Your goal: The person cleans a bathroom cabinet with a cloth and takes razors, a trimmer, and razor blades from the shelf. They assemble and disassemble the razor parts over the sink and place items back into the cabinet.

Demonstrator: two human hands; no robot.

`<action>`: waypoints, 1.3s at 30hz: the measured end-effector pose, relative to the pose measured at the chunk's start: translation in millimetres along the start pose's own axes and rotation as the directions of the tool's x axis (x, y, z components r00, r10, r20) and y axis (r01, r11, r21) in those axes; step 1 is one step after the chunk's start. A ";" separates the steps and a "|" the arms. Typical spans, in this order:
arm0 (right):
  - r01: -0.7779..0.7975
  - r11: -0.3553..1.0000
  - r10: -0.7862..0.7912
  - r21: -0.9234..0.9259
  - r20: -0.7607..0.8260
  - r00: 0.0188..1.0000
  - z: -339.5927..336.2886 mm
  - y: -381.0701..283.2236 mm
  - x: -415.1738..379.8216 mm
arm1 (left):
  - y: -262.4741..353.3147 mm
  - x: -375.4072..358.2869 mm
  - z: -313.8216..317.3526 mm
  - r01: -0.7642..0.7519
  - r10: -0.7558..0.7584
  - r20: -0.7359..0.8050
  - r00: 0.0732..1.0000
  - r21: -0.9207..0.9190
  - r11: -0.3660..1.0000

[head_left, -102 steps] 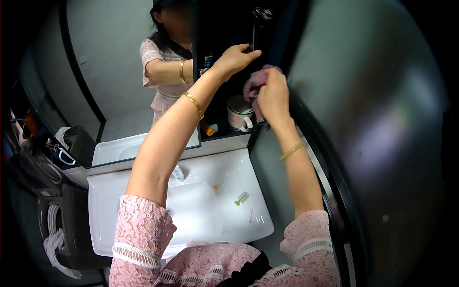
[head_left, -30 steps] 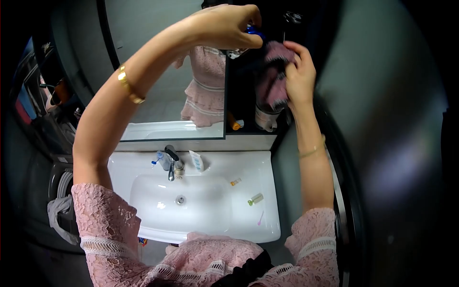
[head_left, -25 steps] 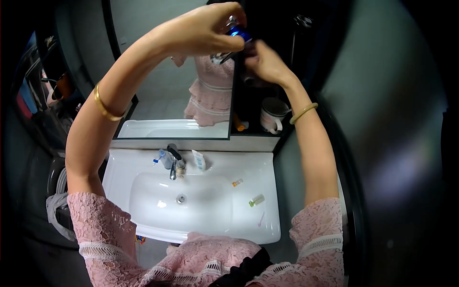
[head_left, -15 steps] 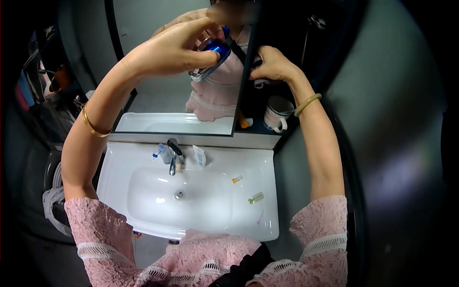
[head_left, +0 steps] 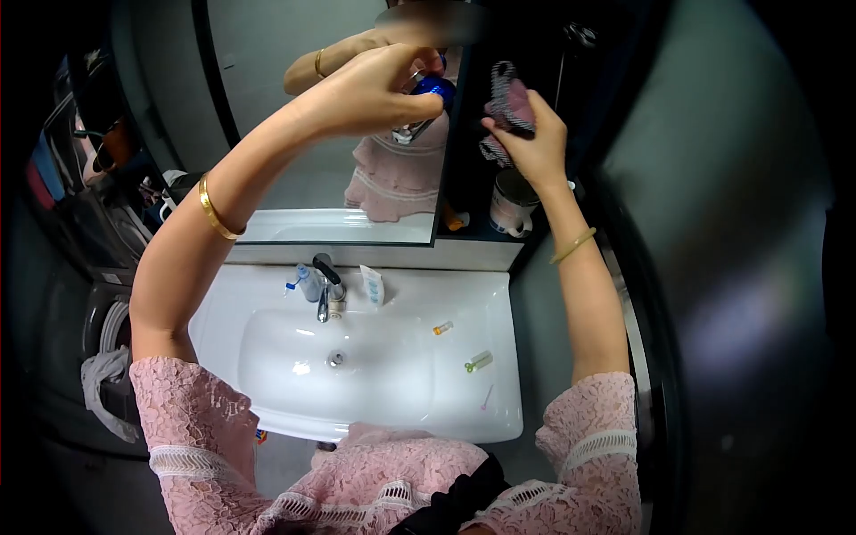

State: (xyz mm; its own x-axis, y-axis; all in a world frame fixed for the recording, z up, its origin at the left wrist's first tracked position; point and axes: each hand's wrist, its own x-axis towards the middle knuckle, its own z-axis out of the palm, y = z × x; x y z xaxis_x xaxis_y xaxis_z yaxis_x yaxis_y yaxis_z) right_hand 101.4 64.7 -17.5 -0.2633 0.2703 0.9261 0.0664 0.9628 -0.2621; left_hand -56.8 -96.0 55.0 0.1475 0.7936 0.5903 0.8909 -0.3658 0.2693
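Observation:
Up before the mirror, my left hand (head_left: 388, 94) is closed around a shiny blue and silver object (head_left: 434, 86), its far side hidden by my fingers. My right hand (head_left: 538, 147) pinches a piece of pink cloth with black-and-white striped edging (head_left: 513, 102), raised in front of the dark shelf opening. Another bit of striped material (head_left: 493, 151) shows just below it, near my thumb. Under my right wrist stands a light mug (head_left: 512, 212) with a printed pattern, on the lower shelf.
Below is a white washbasin (head_left: 267, 410) with a black and chrome faucet (head_left: 326, 276). A small clear bottle (head_left: 308, 283) and a white tube (head_left: 372, 286) stand beside it. An orange-capped vial (head_left: 443, 328), a green-and-clear tube (head_left: 479, 361) and a thin pink stick (head_left: 487, 398) lie at the right. The mirror (head_left: 294, 178) hangs above.
My right hand has drawn the striped pink cloth out from the dark shelf and turned upward with it. My left hand has shifted right with the blue object.

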 end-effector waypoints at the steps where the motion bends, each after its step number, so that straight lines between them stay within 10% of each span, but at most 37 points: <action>1: -0.029 0.996 0.033 0.090 -0.043 0.999 -3.8 1.3 -2.6 | -1.7 3.1 2.5 -0.015 0.015 -0.021 1.000 0.005 1.000; 8: -0.352 0.656 0.499 0.667 -0.035 0.866 -47.1 -23.5 -46.6 | 14.5 30.7 16.0 -0.119 0.118 0.024 0.993 0.063 0.991; 28: -0.429 0.571 0.615 0.700 -0.018 0.789 -99.3 -32.7 -123.3 | -21.1 122.0 104.6 -0.192 -0.048 0.248 0.968 0.846 0.497; 39: -0.662 0.433 0.682 0.612 0.257 0.684 -47.7 -30.7 -162.6 | 48.5 84.9 64.0 -0.027 0.017 0.021 1.000 0.615 0.788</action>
State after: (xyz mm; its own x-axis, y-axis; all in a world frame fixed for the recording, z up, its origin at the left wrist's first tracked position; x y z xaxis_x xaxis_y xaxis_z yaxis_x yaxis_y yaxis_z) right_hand 188.1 -8.5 -147.2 -0.3826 0.8398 0.3852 -0.3860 0.2335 -0.8924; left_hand 26.5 -15.2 69.5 0.1721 0.7973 0.5785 0.9622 -0.0103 -0.2721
